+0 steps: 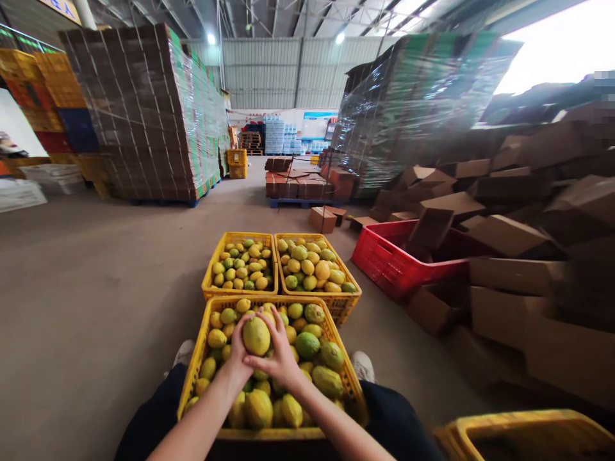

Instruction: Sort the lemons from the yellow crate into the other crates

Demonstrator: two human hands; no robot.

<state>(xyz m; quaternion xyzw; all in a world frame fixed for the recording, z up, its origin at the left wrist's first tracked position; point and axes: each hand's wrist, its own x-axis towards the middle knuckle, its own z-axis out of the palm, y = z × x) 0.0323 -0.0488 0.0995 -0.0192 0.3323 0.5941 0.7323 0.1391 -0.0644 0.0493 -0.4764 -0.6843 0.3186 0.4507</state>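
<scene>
one lemon [256, 337] is up over the near yellow crate [269, 434], in both hands. the left hand [239, 346] curls round its left side, and the right hand [280, 355] curls round its right side. the hands are close together, with the lemon snug between them.

as far as i can tell, just this one lemon is picked up. lots more lemons [328, 382], some yellow and some green, lie loose in the near crate. i can't tell which of those have been held. side by side, just past it, stand the far left crate [230, 293] and the far right crate [341, 307], both with lots of fruit in them.

the near crate has a rim all round, and the arms reach in over its near side. a leg and a shoe are on each side of it, so it is tight there. the floor [120, 275] gives big room on the left. the right is more crowded, with a red crate [379, 266] and a messy heap of cardboard boxes [509, 234]. another yellow crate [519, 416] pokes in at the near right.
</scene>
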